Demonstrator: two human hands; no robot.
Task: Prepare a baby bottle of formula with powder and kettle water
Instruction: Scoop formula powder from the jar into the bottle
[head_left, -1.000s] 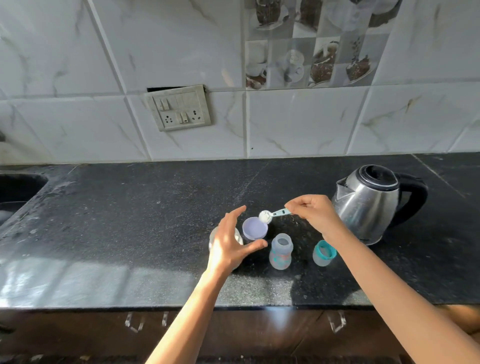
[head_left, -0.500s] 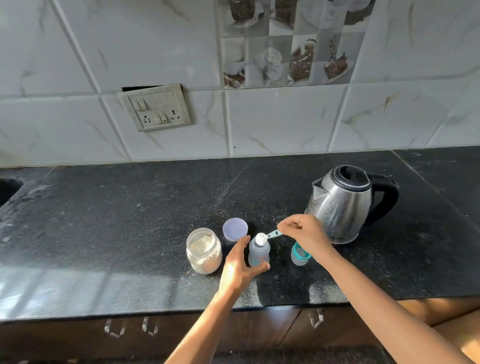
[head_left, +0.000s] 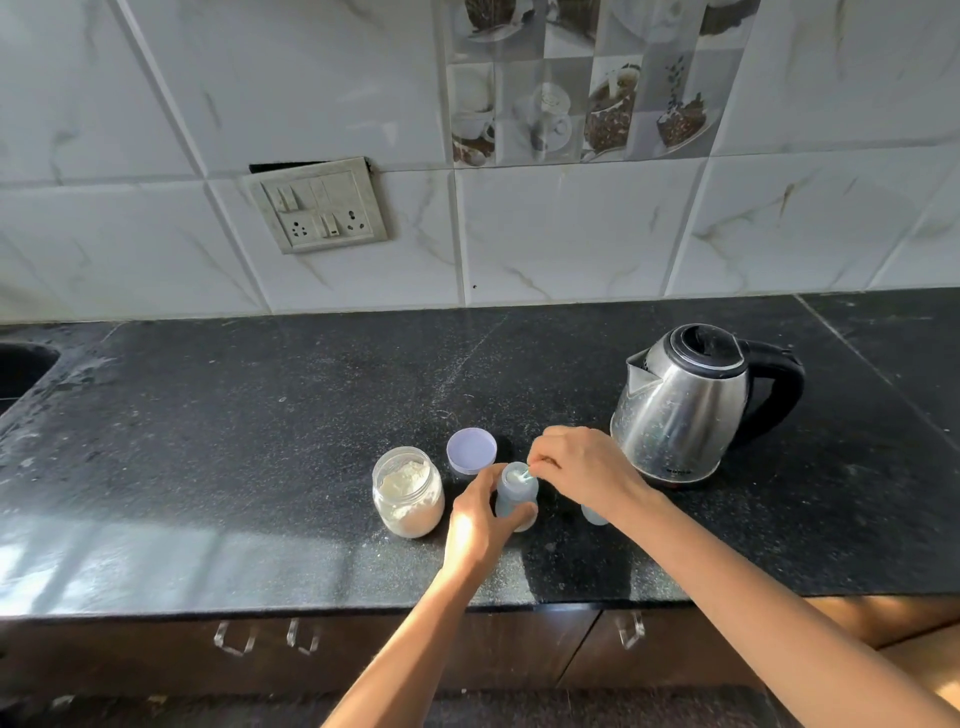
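A small clear baby bottle (head_left: 514, 493) stands upright on the black counter (head_left: 260, 441). My left hand (head_left: 480, 525) grips its body from the left and front. My right hand (head_left: 576, 470) pinches a small teal scoop (head_left: 522, 474) tipped over the bottle's mouth, with white powder at the opening. An open glass jar of formula powder (head_left: 408, 491) stands just left of the bottle. Its lilac lid (head_left: 471, 450) lies behind. The steel kettle (head_left: 685, 400) stands to the right, lid shut.
The bottle's cap (head_left: 594, 514) stands mostly hidden under my right wrist. A sink (head_left: 21, 369) opens at the far left. A switch plate (head_left: 319, 205) sits on the tiled wall. The counter's front edge runs above drawers with clear handles (head_left: 234, 638).
My right hand carried the heaped scoop from above the lid down to the bottle's mouth and tipped it. My left hand left the jar and took hold of the bottle.
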